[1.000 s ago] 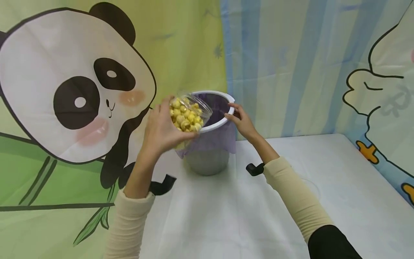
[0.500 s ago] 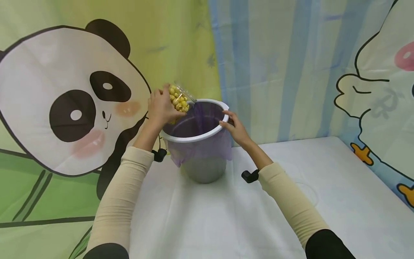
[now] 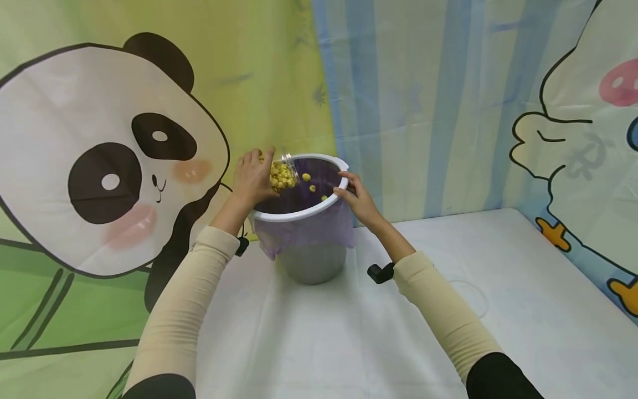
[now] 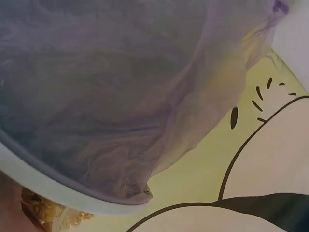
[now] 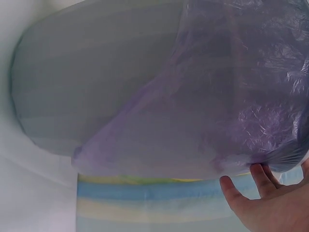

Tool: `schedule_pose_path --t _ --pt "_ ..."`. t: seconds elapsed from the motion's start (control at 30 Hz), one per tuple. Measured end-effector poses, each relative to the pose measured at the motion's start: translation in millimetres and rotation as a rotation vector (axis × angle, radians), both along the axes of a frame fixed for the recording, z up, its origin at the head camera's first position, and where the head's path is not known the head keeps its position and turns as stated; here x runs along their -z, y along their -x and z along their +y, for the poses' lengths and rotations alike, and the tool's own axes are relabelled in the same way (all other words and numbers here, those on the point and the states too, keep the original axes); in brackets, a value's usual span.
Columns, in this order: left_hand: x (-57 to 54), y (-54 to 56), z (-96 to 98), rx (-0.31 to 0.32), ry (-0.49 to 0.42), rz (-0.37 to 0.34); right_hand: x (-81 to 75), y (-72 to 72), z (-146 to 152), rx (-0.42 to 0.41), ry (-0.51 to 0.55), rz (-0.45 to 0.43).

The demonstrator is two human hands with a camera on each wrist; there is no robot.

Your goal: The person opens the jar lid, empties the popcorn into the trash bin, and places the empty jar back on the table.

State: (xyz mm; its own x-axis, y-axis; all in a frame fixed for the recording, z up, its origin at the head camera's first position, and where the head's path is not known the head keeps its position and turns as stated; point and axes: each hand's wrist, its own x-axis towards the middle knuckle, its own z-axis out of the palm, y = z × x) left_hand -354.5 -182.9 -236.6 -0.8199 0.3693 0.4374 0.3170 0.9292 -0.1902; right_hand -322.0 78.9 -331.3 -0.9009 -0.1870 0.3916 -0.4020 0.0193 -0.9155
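My left hand (image 3: 253, 178) grips a clear plastic jar (image 3: 293, 166) of yellow popcorn (image 3: 281, 176), tipped with its mouth over a trash can (image 3: 311, 265). Several pieces of popcorn are falling inside the can. The can is grey with a white rim (image 3: 294, 214), and a purple trash bag (image 3: 306, 235) lines it and hangs over the outside. On the can's right side my right hand (image 3: 360, 202) holds the rim between thumb and fingers. From the right wrist, the fingertips (image 5: 258, 171) show against the bag. The left wrist view shows only a corner of the jar below the rim.
The can stands on a white-covered table (image 3: 399, 332). Behind it hangs a printed backdrop (image 3: 399, 111) with a panda at left and a pale cartoon animal at right. Black wrist camera mounts (image 3: 381, 273) stick out from both wrists.
The jar has moved left and tipped further; popcorn now drops from its mouth into the can. My right hand stays at the rim. The head view has shifted slightly.
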Motion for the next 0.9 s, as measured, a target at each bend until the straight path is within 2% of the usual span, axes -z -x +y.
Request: schedule_pose_path --t 0.3,0.53,0.73,0.9 --pt "1.6 -0.2 0.8 0.027 0.131 -0.004 -18.5 -20.9 -1.6 -0.032 0.024 -0.003" --pt "0.1 -4.3 0.8 0.065 0.197 0.022 -18.0 -21.5 -1.9 -0.03 0.034 0.001" --pt "0.0 -7.3 -0.2 0.107 0.291 0.075 -16.6 -20.7 -2.7 -0.028 0.05 0.003" --pt "0.7 -9.8 -1.0 0.13 0.327 0.116 -15.4 -20.4 -2.8 -0.035 0.054 0.003"
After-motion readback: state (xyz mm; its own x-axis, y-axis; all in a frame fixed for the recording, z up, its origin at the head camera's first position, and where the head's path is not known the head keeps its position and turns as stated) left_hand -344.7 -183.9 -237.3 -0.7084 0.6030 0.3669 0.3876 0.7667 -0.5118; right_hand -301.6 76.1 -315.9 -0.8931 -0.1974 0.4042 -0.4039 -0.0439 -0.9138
